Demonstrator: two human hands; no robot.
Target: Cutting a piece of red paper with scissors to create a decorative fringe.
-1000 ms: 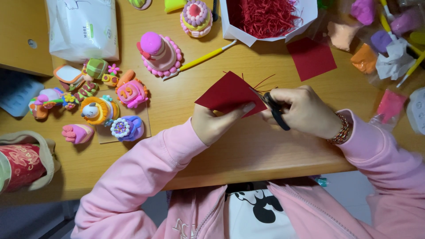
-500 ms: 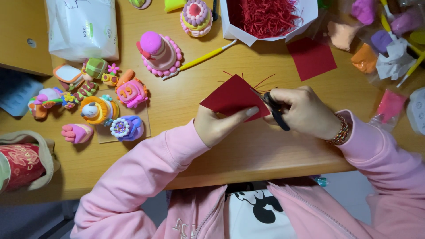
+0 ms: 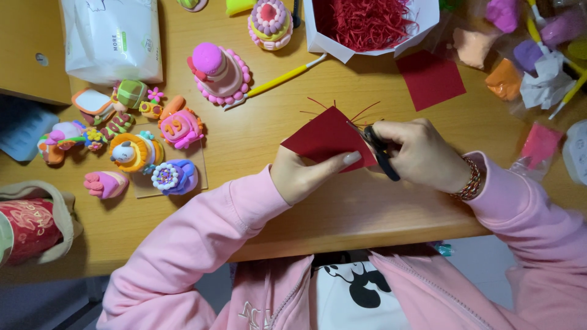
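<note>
Left hand (image 3: 302, 177) pinching red paper (image 3: 324, 137), right hand (image 3: 422, 153) gripping scissors (image 3: 380, 150) angled up-left

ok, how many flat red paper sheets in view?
2. One red sheet held by the left hand while the right hand works scissors; one loose sheet by the white box. More may be hidden.

The person wears a soft pink zip-up hoodie with long sleeves, ribbed cuffs ending at both wrists. It hangs open over a white shirt printed with a black cartoon figure. A braided bracelet of red, gold and dark threads circles the right wrist.
</note>
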